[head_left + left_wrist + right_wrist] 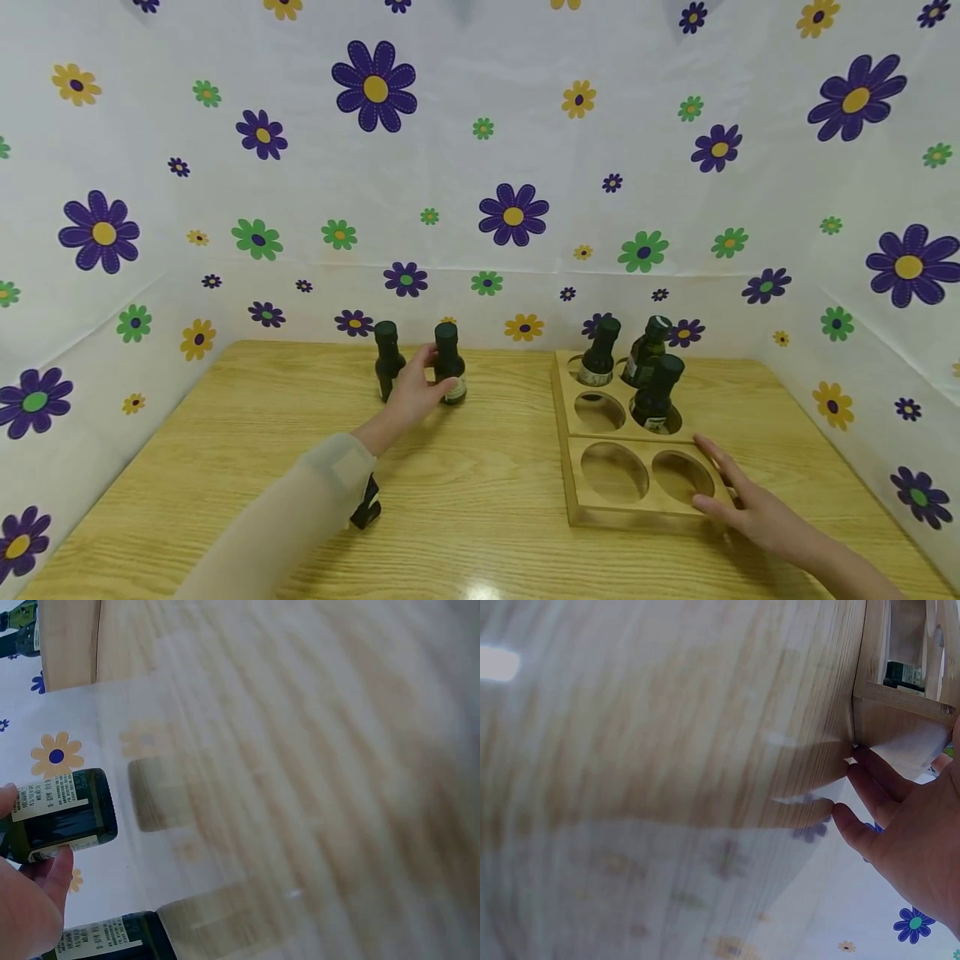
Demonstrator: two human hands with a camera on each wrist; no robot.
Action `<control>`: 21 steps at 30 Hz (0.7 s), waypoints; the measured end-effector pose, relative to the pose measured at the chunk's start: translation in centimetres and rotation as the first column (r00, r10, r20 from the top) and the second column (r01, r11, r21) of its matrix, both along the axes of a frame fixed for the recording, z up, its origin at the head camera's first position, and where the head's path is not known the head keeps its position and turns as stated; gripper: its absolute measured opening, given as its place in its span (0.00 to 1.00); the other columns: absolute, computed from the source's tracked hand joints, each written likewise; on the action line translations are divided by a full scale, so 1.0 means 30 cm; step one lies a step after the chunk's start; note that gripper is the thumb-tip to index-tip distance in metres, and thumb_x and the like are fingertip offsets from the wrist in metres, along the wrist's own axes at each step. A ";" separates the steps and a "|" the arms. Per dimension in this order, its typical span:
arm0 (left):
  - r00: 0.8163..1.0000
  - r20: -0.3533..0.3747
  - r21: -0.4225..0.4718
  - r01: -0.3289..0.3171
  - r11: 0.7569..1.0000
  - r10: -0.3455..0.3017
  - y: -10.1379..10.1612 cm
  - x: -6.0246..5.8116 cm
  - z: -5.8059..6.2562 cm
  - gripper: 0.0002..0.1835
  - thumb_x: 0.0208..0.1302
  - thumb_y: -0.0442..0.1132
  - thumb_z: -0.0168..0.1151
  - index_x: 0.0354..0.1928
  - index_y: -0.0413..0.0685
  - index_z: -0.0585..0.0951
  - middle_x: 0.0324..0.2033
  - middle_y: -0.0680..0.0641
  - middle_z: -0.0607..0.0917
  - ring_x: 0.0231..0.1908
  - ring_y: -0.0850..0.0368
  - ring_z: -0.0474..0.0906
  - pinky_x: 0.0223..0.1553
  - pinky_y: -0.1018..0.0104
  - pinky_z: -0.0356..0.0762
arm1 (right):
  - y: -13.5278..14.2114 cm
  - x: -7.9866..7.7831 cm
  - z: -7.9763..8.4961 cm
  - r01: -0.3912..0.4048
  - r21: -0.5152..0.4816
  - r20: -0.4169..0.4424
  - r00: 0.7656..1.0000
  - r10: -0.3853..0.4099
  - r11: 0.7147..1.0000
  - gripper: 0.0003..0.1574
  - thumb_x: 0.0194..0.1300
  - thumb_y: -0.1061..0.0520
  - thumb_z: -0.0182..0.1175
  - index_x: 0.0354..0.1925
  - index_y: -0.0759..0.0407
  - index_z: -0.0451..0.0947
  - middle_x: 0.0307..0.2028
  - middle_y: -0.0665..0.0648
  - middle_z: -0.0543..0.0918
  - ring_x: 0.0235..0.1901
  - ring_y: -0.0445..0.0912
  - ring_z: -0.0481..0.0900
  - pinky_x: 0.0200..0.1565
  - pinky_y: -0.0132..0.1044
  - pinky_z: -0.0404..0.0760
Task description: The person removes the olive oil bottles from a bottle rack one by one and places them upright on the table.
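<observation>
My left hand (412,392) grips a dark green glass bottle (448,358) with a black cap and pale label, thumb on one side and fingers on the other. In the left wrist view a narrow gap shows between the base of this bottle (64,821) and its reflection on the tabletop. A matching bottle (387,358) stands just left of it, partly behind the hand. My right hand (757,508) rests at the near right corner of a wooden bottle rack (611,512), thumb at its front edge. In the right wrist view its relaxed fingers (874,787) lie beside the rack's wall.
Three similar bottles stand in the rack's holes: one back left (597,358), one back right (643,358), one middle right (652,400). The other holes hold nothing. A flower-print sheet (465,167) encloses the wooden table (465,500) behind and at both sides.
</observation>
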State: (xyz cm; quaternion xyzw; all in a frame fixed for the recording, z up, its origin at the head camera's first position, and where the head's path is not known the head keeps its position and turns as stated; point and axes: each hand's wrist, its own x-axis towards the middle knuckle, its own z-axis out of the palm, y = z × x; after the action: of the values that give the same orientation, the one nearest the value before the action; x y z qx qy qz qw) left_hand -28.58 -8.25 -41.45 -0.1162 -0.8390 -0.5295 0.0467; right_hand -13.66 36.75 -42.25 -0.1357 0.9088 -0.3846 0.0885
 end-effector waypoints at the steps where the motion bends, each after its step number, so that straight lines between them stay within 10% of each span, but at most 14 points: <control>1: 1.000 0.000 -0.002 -0.006 1.000 0.006 0.000 -0.003 -0.003 0.30 0.64 0.32 0.65 0.65 0.38 0.65 0.60 0.35 0.73 0.61 0.43 0.69 0.54 0.51 0.75 | 0.000 0.000 0.000 0.001 0.000 0.002 1.000 -0.001 1.000 0.51 0.73 0.57 0.54 0.76 0.61 0.30 0.70 0.80 0.40 0.61 0.84 0.44 0.47 0.77 0.61; 21: 0.999 0.007 -0.031 -0.046 0.998 0.046 0.001 -0.023 -0.013 0.31 0.65 0.34 0.65 0.67 0.39 0.64 0.60 0.35 0.74 0.61 0.42 0.69 0.56 0.50 0.73 | -0.002 0.001 0.005 -0.004 -0.008 -0.015 1.000 0.004 1.000 0.51 0.73 0.58 0.54 0.76 0.62 0.31 0.70 0.80 0.40 0.61 0.84 0.44 0.48 0.78 0.60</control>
State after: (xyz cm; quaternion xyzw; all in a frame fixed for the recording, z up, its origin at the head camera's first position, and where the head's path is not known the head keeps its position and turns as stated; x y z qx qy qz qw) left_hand -29.27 -8.22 -41.83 -0.0956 -0.8496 -0.5159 0.0537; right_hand -13.62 36.69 -42.11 -0.1406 0.9076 -0.3869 0.0819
